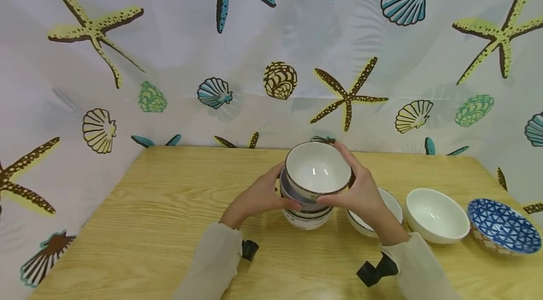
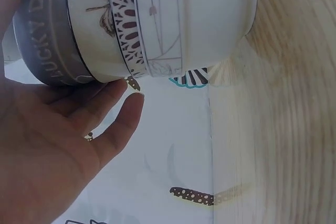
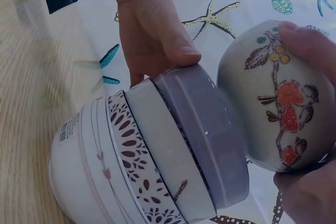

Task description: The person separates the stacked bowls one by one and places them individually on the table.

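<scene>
Right wrist view: bird-painted bowl [image 3: 286,98] held over the grey bowl [image 3: 207,135]; cannot tell if touching. Right hand [image 1: 360,191] pinches it, thumb against fingers. Left hand [image 1: 260,194] curls round the grey bowl, atop lower bowls [image 3: 131,140]. Risks: off-centre release could cause slipping; a sideways nudge, toppling.

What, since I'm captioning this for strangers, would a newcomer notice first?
Probably the bird-painted bowl, held by the right hand over the gray bowl that the left hand grips atop a stack. Then the blue-and-white bowl far right on the table, and the starfish-printed cloth behind.
</scene>
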Tool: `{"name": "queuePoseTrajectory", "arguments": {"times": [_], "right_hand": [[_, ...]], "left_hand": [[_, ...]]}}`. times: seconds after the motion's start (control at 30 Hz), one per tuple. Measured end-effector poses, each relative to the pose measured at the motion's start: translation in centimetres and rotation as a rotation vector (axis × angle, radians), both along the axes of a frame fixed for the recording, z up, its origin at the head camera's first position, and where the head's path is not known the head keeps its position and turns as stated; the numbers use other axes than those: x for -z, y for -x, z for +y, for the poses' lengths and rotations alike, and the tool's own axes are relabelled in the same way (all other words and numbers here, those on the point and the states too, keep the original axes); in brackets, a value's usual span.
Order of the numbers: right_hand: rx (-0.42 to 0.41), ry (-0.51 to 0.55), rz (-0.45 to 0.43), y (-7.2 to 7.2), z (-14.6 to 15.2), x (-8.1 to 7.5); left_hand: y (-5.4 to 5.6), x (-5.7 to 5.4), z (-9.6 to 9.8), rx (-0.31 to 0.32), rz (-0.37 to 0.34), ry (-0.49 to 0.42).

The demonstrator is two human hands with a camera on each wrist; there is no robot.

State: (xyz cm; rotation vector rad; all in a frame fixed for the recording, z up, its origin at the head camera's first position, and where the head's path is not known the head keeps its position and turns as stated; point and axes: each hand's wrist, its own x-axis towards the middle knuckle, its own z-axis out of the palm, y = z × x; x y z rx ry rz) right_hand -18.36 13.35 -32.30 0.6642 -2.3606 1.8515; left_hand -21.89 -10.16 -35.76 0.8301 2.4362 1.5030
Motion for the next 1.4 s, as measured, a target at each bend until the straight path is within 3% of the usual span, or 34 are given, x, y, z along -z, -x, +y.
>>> {"name": "queuePoseTrajectory", "arguments": {"times": [0.1,0.37,0.57,0.93,1.13,1.4], "right_hand": [[0.011,-0.011,0.003,-0.3,0.2,0.1],[0.048,-0.083,0.047,-1.3,0.4,0.3],[0.066,-0.104,0.074,-2.0,0.4,-0.1],[-0.007,-0.042,0.106,-4.2,0.0,-1.0],[-0.058,0.029,0.107,-5.4,0.1,-0.6],[-0.086,0.031,0.131,-6.3,0.2,0.4]], "left_hand": [[0.2,0.2,0.2,0.015,0.006,0.004],[0.0,0.1,0.1,-0.037,-0.011,0.037],[-0.2,0.1,0.0,-0.033,0.003,0.044],[-0.1,0.0,-0.1,-0.044,0.004,0.066],[-0.1,0.0,-0.1,-0.04,0.004,0.074],[-0.1,0.0,-0.4,-0.008,0.023,0.06]]}}
